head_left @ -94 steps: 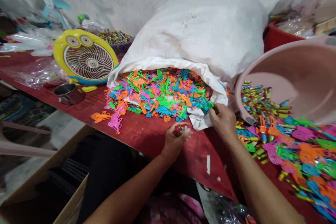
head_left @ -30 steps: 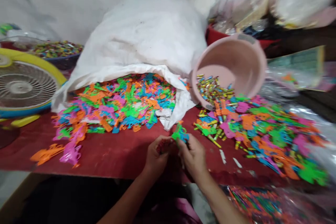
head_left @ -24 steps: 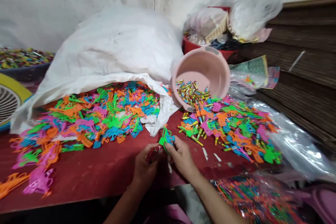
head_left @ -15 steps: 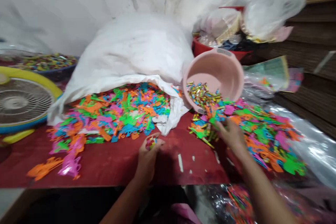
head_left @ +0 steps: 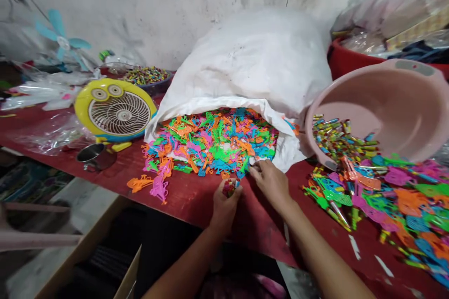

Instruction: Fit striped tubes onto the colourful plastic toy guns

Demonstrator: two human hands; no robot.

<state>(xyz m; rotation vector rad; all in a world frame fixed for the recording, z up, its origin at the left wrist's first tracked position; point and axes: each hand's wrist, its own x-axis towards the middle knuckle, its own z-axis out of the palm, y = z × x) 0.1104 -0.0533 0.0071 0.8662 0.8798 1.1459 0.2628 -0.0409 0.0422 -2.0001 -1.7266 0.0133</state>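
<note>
My left hand (head_left: 226, 201) is closed around a bunch of small shiny tubes (head_left: 230, 188), red, yellow and blue, above the red tabletop. Just right of it, my right hand (head_left: 271, 182) reaches to the front edge of a heap of flat plastic toy pieces (head_left: 217, 145) in orange, green, pink and blue. Its thumb and fingertips are pinched beside a blue-green piece; what they grip is too small to make out. The heap spills from the mouth of a large white sack (head_left: 245, 60).
A pink basin (head_left: 414, 117) tilts at the right, with small coloured tubes (head_left: 343, 138) inside. Before it lies a pile of toy pieces with tubes attached (head_left: 400, 196). Leftward are a yellow fan (head_left: 115, 107), a metal cup (head_left: 95, 156) and a bowl of tubes (head_left: 147, 77).
My right hand has left the pile by the pink basin and come left to the sack's heap. My left hand keeps its tubes. The view has turned left.
</note>
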